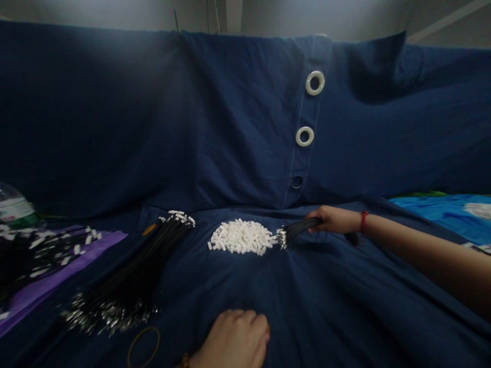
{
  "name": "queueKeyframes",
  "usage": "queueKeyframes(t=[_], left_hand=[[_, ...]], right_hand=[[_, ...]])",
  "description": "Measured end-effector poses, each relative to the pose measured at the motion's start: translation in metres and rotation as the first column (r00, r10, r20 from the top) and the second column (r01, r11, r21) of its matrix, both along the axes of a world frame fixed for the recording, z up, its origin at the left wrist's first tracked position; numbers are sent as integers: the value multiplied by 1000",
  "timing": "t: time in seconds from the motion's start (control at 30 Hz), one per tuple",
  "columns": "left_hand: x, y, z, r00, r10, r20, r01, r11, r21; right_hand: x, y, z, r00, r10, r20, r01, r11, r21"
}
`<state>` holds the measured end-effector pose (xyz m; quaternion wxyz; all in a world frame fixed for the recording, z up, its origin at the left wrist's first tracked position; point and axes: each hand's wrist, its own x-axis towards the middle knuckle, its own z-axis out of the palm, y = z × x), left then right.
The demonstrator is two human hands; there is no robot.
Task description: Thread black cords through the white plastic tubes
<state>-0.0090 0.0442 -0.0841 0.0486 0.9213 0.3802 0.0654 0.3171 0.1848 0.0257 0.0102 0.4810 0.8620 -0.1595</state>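
Note:
My right hand [327, 219] is closed around a bundle of black wires [301, 231], whose silver metal ends point left. Those ends lie beside the right edge of a pile of small white plastic pieces [241, 236] on the dark blue cloth [226, 286]. Close to me at the bottom, my left hand [238, 340] rests on the cloth with its fingers curled in. Whatever it may hold is hidden. To its left lies a larger bundle of black wires [141, 268], with white pieces at the far end and silver tips at the near end.
A yellow rubber band [143, 347] lies left of my left hand. At far left, more black wires with white ends [49, 250] cover a purple cloth [95, 240], near a plastic bottle [17, 207]. A blue curtain [245, 117] hangs behind. Bright blue material [437, 214] lies right.

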Motion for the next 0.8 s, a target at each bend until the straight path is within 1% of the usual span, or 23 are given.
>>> queueKeyframes(t=[0.17,0.27,0.4,0.5,0.57,0.6,0.67,0.73,0.8], left_hand=[[0,0,-1,1000,5,1,-5,1000,-1],[1,0,-1,1000,4,-5,-4,1000,-2],[1,1,-1,1000,2,-11,-2,1000,-1],[1,2,-3,1000,1,-9,-1,1000,3],[1,2,-4,1000,-2,-2,2,1000,5],[0,2,-5,1000,-4,2,4,1000,6],[0,2,-6,1000,-5,8,5,1000,9],[0,2,-6,1000,-5,13,5,1000,14],[0,2,-6,1000,-4,12,4,1000,22]], right_hand=[[10,8,-4,996,-69,-59,67,997,-23],[20,14,-5,989,-108,-105,108,994,-7],[40,20,-4,968,-209,-141,221,972,75],[58,21,-2,940,-301,-163,328,927,180],[64,18,-1,933,-318,-167,350,909,227],[65,15,-1,939,-306,-156,335,914,230],[58,10,-5,964,-244,-106,261,947,190],[44,5,-12,988,-147,-39,151,982,111],[26,3,-22,999,-45,20,44,998,36]])
